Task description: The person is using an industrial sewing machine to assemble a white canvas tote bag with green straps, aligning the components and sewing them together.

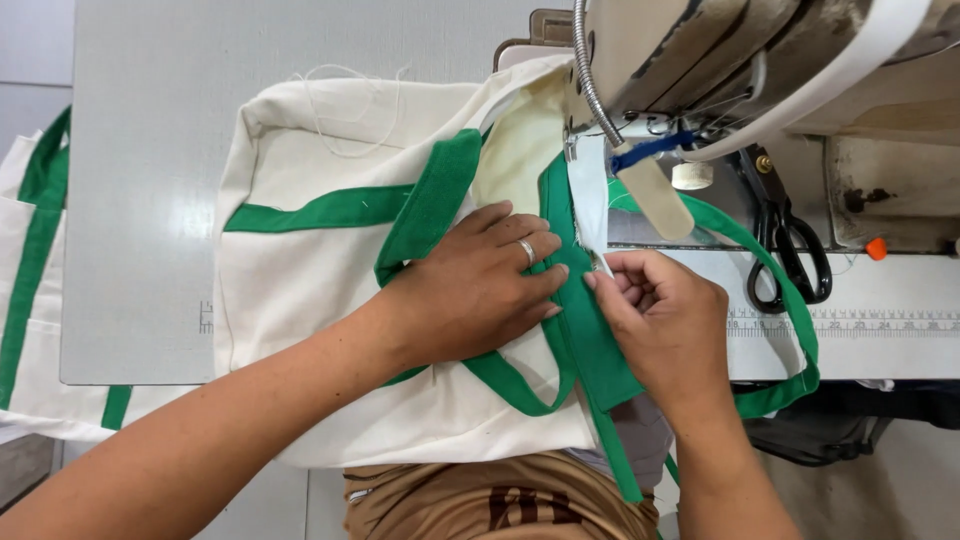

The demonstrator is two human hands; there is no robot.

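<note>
While the cream cloth bag (330, 300) lies spread across the grey tabletop (140, 200), both hands work at its green trim (590, 350) just below the sewing machine (760, 60).

Left hand (475, 290): released and flat, palm down, fingers spread over the bag where a green strap (430, 205) crosses the cream cloth. Fingertips touch the edge of the green trim. A ring (527, 250) sits on one finger. It grips nothing; it presses the cloth to the tabletop.

Right hand (665, 320): fingers curled, thumb and forefinger pinched on a narrow white strip (590, 205) that hangs down from the machine head onto the green trim. The pinch point lies just beside the left fingertips.

Bag position: its body lies left of the machine; its open mouth, showing a pale lining (520, 150), points toward the needle area. A loop of green strap runs out to the right, past the right wrist, and hangs over the tabletop's front edge.

Other items: black scissors (790, 250) lie on the machine bed to the right, well apart from both hands. A ruler scale (850, 320) runs along the bed's front. A flexible metal lamp arm (590, 75) curves down beside the machine head. A second cream and green bag (35, 250) lies off the tabletop's left edge.
</note>
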